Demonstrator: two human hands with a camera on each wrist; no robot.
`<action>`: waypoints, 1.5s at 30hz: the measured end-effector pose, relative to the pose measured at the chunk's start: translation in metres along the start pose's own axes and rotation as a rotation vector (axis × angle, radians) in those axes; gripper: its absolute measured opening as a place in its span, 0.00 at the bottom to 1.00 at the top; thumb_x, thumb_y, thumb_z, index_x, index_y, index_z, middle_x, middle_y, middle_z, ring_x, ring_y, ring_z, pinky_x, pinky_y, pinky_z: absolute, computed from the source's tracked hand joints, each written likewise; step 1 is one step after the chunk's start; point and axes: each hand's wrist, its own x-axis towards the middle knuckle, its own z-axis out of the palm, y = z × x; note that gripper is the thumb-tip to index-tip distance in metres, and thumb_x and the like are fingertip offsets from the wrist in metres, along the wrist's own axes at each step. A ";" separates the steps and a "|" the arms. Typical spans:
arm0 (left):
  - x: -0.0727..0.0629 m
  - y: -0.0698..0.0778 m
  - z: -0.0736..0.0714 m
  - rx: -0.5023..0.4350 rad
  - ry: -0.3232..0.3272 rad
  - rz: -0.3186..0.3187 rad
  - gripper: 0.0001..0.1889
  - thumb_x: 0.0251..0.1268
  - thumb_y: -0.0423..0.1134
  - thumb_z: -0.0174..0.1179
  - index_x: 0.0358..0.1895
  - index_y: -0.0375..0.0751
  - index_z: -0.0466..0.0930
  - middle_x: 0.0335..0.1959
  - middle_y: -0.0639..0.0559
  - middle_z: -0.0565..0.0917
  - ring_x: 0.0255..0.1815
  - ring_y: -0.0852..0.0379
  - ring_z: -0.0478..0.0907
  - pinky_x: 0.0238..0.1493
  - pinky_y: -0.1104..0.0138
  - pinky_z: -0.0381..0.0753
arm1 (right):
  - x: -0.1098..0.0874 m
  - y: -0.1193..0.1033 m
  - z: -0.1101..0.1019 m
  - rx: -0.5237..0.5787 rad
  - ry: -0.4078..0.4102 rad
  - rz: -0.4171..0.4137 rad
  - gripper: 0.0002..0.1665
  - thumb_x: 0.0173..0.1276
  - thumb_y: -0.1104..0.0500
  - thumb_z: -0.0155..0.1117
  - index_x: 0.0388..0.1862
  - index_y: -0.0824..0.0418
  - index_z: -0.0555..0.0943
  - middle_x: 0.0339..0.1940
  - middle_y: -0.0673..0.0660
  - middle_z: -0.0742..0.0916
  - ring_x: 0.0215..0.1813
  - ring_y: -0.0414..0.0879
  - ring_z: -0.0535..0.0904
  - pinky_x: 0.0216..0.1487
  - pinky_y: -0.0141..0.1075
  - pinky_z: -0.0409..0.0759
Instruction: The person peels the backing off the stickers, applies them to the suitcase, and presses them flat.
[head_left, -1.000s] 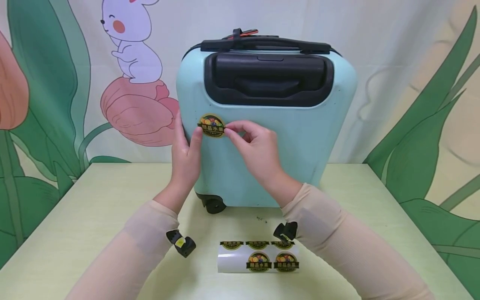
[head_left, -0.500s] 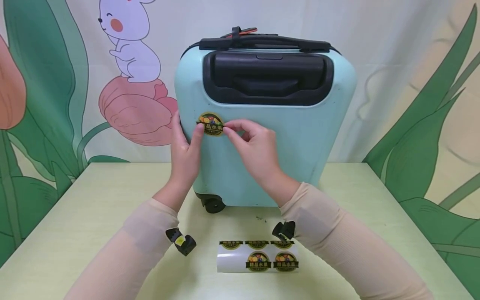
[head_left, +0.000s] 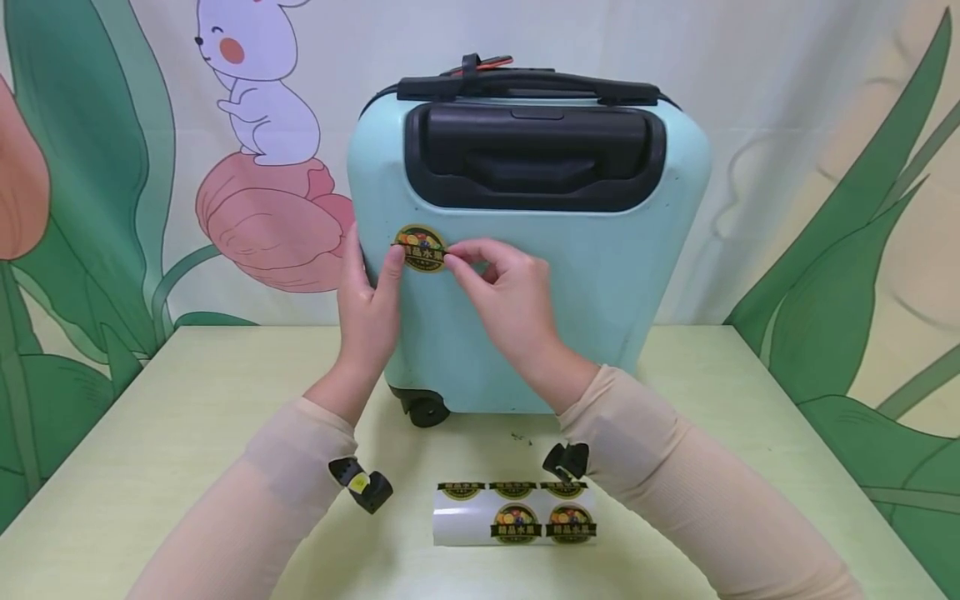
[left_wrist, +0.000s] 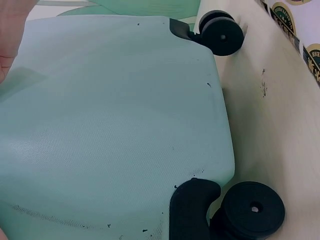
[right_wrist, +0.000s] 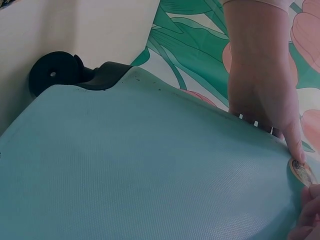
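We have a round sticker point(head_left: 421, 248) on the upper left of the mint suitcase point(head_left: 570, 300) face, just below the black handle recess point(head_left: 534, 156). Our left hand point(head_left: 369, 304) wraps the case's left edge, fingers mostly straight, thumb laid flat on the sticker's left rim. Our right hand point(head_left: 504, 292) has thumb and forefinger curled in a pinch on the sticker's right edge; other fingers loosely folded. In the right wrist view the sticker point(right_wrist: 302, 171) shows only as a thin sliver under the left thumb tip.

Handling, our judgement: the sticker is feather-light, thin, floppy, tacky on the back, likely to crease or fold onto itself. Best taken by the very rim with fingertips, one side anchored, then smoothed across. The shell looks hard and finely textured, so firm pressing seems fine.

The suitcase stands upright on the pale green surface point(head_left: 150, 433), black wheel point(head_left: 428, 410) at the near left corner. A sticker sheet point(head_left: 516, 513) lies near us, between the forearms, well apart from the case. Cartoon backdrop point(head_left: 247, 125) at the far side.
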 end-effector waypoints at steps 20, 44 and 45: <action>-0.004 -0.001 -0.001 0.015 0.017 -0.004 0.24 0.74 0.37 0.43 0.69 0.33 0.54 0.62 0.41 0.68 0.63 0.56 0.63 0.61 0.60 0.66 | 0.005 0.008 -0.024 -0.062 0.102 -0.213 0.06 0.62 0.65 0.64 0.36 0.67 0.84 0.30 0.56 0.86 0.24 0.44 0.74 0.28 0.31 0.71; 0.004 -0.035 -0.011 -0.044 -0.119 -0.087 0.34 0.69 0.50 0.50 0.73 0.54 0.45 0.66 0.54 0.62 0.66 0.60 0.58 0.65 0.57 0.59 | 0.020 0.036 -0.078 -0.650 0.045 -0.561 0.35 0.55 0.51 0.72 0.59 0.63 0.74 0.54 0.62 0.77 0.61 0.58 0.64 0.67 0.56 0.44; 0.004 -0.034 -0.011 -0.047 -0.118 -0.085 0.34 0.69 0.50 0.50 0.73 0.54 0.45 0.66 0.54 0.62 0.66 0.60 0.58 0.65 0.57 0.59 | 0.020 0.036 -0.078 -0.647 0.047 -0.564 0.34 0.56 0.51 0.71 0.59 0.63 0.74 0.54 0.62 0.77 0.61 0.58 0.64 0.67 0.56 0.44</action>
